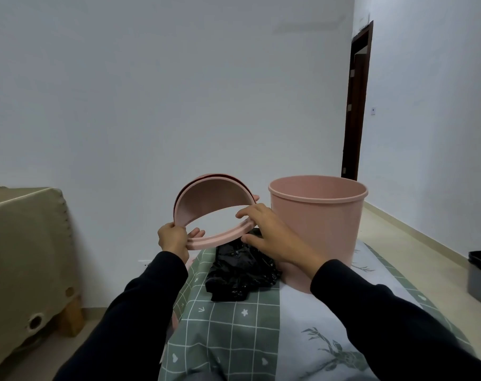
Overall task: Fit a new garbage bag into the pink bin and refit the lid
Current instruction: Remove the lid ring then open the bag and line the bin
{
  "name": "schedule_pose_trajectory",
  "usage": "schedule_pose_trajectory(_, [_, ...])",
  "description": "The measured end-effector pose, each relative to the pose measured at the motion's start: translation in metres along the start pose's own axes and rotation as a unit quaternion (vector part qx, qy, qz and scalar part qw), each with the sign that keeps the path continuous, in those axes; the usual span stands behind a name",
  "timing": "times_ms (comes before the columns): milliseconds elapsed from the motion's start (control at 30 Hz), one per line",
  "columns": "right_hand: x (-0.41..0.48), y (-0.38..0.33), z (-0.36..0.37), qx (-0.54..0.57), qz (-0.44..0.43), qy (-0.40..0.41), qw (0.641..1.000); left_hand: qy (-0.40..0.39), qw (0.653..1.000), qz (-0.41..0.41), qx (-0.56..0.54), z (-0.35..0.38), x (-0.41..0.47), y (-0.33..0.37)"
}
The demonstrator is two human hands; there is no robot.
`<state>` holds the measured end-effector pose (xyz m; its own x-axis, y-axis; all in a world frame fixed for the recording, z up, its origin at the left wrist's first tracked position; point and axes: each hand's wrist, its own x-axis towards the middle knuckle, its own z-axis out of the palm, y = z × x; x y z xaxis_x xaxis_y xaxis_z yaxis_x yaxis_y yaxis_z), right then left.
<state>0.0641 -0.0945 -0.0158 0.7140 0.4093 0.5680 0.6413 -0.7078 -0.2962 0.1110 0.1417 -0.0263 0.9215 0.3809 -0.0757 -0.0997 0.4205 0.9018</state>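
A bed under a green checked sheet (233,325) sits in a room with white walls (178,92), a dark wooden door (356,105) and a pale floor (398,229). On the bed stand the open pink plastic bin (316,224) and, beside it, a crumpled black garbage bag (239,270). The left hand (173,239) and right hand (272,235) each have their grip clamped on the pink ring-shaped lid (214,199), held above the bag.

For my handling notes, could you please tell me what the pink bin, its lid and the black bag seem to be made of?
Pink bin: likely rigid moulded plastic, matte, even colour, rolled rim. Lid: seemingly the same matte pink plastic. Black bag: probably thin plastic film, glossy, crumpled with bright highlights.
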Motion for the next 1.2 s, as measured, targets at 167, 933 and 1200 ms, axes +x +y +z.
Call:
schedule_pose_trajectory(167, [-0.01,0.006,0.01,0.01,0.02,0.013,1.0,0.009,1.0,-0.019,-0.004,-0.007,-0.002,-0.011])
schedule_pose_trajectory(933, [-0.052,0.016,0.076,-0.126,0.055,-0.135,0.981,0.052,0.997,-0.044,-0.023,-0.026,-0.008,-0.02])
schedule_pose_trajectory(1200, [-0.046,0.011,0.084,-0.128,0.088,-0.204,0.967,0.05,0.998,-0.039,0.002,-0.03,-0.006,-0.027])
